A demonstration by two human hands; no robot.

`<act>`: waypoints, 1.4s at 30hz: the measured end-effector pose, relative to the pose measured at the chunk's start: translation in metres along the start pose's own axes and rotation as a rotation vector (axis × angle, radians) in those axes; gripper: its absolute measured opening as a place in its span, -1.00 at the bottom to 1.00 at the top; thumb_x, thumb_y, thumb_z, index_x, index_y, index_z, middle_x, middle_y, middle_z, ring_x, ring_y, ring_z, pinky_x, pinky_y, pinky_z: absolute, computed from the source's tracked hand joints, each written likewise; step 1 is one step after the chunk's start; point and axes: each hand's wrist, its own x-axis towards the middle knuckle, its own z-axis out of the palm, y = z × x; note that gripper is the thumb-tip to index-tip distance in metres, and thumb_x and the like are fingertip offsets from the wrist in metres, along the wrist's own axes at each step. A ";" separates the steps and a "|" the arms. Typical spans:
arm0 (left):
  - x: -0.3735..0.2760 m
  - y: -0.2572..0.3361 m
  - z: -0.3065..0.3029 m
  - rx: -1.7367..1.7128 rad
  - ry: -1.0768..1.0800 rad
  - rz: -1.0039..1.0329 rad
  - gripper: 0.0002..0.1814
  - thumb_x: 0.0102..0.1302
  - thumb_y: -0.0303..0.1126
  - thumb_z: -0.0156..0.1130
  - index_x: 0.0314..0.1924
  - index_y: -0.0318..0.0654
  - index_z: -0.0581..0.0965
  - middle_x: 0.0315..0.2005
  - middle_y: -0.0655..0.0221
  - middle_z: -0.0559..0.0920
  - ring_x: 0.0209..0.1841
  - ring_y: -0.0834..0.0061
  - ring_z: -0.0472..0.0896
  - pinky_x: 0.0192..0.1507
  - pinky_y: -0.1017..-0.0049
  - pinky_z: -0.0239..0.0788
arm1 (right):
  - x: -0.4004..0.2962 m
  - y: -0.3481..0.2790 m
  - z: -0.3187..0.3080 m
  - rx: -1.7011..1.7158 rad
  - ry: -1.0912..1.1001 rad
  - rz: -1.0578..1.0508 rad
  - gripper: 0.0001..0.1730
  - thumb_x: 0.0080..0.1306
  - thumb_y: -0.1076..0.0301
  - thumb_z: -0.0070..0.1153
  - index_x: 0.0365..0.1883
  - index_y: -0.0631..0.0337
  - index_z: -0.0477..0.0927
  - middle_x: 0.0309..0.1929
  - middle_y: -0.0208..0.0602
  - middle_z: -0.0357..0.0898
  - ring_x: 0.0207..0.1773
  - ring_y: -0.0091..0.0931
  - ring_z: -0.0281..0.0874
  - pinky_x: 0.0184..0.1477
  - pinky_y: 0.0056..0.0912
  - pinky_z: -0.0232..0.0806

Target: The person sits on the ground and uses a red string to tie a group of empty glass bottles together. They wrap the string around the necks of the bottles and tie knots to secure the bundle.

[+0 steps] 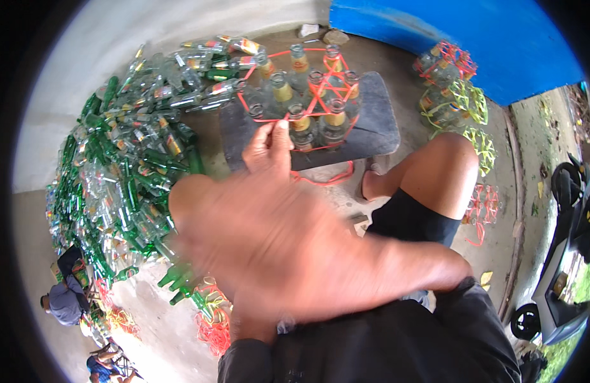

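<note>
Several clear glass bottles [300, 122] stand upright on a dark board [378, 115] in front of me. Red plastic strap [268, 120] runs around the group and criss-crosses between the necks on the right side. My left hand [271, 146] pinches the strap between thumb and finger at the near edge of the group. Across the middle of the view sweeps my right hand [247, 230], close to the camera and strongly blurred; its fingers and anything in them cannot be made out. It covers most of my left forearm. A loose red strap [331, 179] lies below the board.
A big heap of green and clear bottles [127, 167] fills the left. Strap-bound bottle bundles [453, 103] line the right, near a blue panel [433, 28]. Tangled red strap [213, 332] lies lower left. Two other people [65, 301] are at far left. A motorbike [558, 287] stands right.
</note>
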 end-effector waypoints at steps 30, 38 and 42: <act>0.004 -0.020 0.018 -0.428 0.015 -0.092 -0.85 0.52 -0.40 0.38 -0.18 -0.37 0.73 -0.50 0.55 0.63 -0.45 0.79 0.50 -0.42 0.63 0.31 | 0.014 0.166 -0.016 -0.328 -0.471 0.092 -0.77 0.33 0.64 0.16 -0.14 0.20 0.78 -0.25 -0.22 0.64 -0.22 -0.22 0.70 -0.20 -0.17 0.55; 0.007 -0.022 0.019 -0.436 0.058 -0.180 -0.78 0.48 -0.32 0.45 -0.24 -0.37 0.76 -0.54 0.56 0.61 -0.48 0.78 0.47 -0.44 0.60 0.26 | 0.026 0.220 0.002 -0.210 -0.940 0.192 -0.75 0.17 0.61 0.13 -0.22 0.29 0.76 -0.23 -0.10 0.70 -0.14 -0.12 0.69 -0.09 -0.08 0.49; 0.007 -0.025 0.019 -0.429 0.091 -0.255 -0.68 0.44 -0.26 0.50 -0.30 -0.44 0.75 -0.57 0.50 0.63 -0.52 0.75 0.51 -0.49 0.57 0.37 | 0.037 0.232 0.012 -0.124 -1.138 0.354 -0.71 0.18 0.64 0.04 -0.20 0.34 0.76 -0.25 -0.06 0.74 -0.14 -0.19 0.70 -0.05 -0.13 0.49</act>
